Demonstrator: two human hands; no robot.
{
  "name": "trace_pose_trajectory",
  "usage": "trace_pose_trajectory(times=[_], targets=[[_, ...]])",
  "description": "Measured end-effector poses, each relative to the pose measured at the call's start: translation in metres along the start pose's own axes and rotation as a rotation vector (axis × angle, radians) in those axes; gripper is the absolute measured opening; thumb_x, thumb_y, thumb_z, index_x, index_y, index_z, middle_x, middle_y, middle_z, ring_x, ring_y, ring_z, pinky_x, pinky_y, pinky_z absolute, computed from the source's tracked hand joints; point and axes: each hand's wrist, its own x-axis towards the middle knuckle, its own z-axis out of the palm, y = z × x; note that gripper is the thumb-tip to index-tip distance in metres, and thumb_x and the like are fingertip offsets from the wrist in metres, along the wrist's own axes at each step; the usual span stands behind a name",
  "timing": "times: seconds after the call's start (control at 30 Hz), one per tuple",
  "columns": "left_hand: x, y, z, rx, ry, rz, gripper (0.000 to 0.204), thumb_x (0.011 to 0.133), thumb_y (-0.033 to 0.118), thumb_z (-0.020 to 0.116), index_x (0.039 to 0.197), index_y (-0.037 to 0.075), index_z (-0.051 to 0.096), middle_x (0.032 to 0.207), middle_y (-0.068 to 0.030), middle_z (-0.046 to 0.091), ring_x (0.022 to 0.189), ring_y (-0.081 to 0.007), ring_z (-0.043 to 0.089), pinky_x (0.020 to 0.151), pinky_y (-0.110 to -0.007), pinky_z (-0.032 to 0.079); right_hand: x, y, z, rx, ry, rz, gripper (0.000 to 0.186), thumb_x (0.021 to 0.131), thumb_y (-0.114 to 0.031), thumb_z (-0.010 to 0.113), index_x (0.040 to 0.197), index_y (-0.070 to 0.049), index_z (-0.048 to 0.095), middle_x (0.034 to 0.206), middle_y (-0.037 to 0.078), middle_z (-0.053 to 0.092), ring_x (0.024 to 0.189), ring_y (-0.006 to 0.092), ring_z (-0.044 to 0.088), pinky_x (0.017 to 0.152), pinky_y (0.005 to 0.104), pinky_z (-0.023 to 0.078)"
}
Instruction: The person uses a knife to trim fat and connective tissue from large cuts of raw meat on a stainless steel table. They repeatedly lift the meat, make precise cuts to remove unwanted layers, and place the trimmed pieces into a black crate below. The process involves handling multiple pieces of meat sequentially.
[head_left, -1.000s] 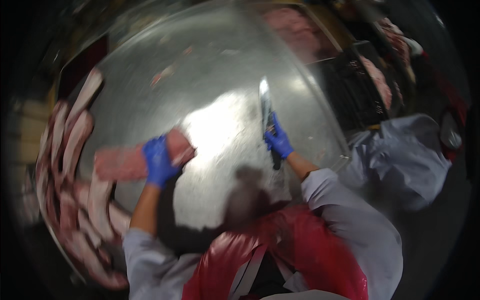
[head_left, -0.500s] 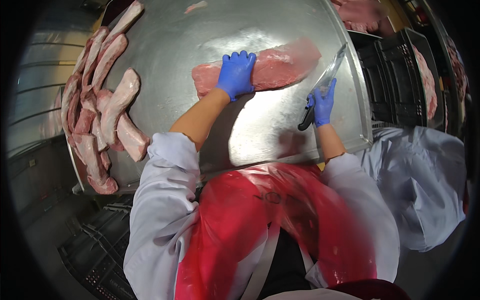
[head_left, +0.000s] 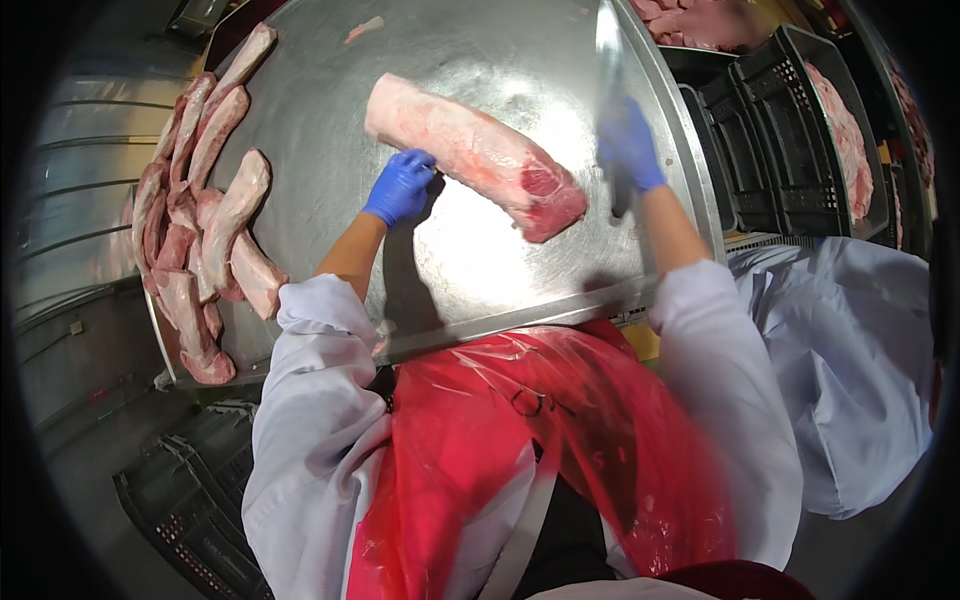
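A long boneless pork loin (head_left: 475,150) lies slantwise on the metal table, pale fat side up, with a red cut face at its right end. At its near left edge is my left hand (head_left: 400,187) in a blue glove, fingers curled closed; whether they pinch the meat's edge is hidden. My right hand (head_left: 632,150), also blue-gloved and smeared by motion, is closed around a knife (head_left: 608,60). The blade points away from me, to the right of the loin, apart from it. The dark handle shows below the hand.
Several pale meat strips (head_left: 200,215) are heaped along the left of the metal table (head_left: 320,130). A small scrap (head_left: 364,28) lies at the far side. Black crates (head_left: 800,140) stand to the right, near a person's white garment (head_left: 830,350). Another dark crate (head_left: 190,500) sits lower left.
The loin has been turned over from red side to fat side up and now slants the other way. My left hand has come off its top, nearer me; the knife hand has moved away from me.
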Motion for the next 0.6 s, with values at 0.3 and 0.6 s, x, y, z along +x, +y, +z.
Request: trace_pose_trajectory(times=[0.3, 0.6], targets=[[0.148, 0.058, -0.034, -0.211, -0.230, -1.394, 0.139, 0.060, 0.059, 0.089, 0.157, 0.000, 0.008, 0.152, -0.0310, 0.033, 0.138, -0.0421, 0.043, 0.112, -0.051, 0.040, -0.045, 0.117, 0.076, 0.238, 0.256, 0.195, 0.040, 0.098, -0.003, 0.056, 0.132, -0.007, 0.035, 0.089, 0.010, 0.056, 0.064, 0.0161, 0.060, 0.054, 0.0331, 0.058], [0.130, -0.064, -0.027, -0.251, -0.373, -0.964, 0.111, 0.059, 0.047, 0.088, 0.147, -0.001, 0.039, 0.133, -0.0266, 0.057, 0.125, -0.0331, 0.057, 0.106, -0.043, 0.046, -0.030, 0.096, 0.059, -0.205, 0.222, 0.098, 0.060, 0.096, -0.017, 0.061, 0.146, 0.001, 0.033, 0.103, 0.020, 0.065, 0.065, 0.0215, 0.070, 0.059, 0.0335, 0.060]])
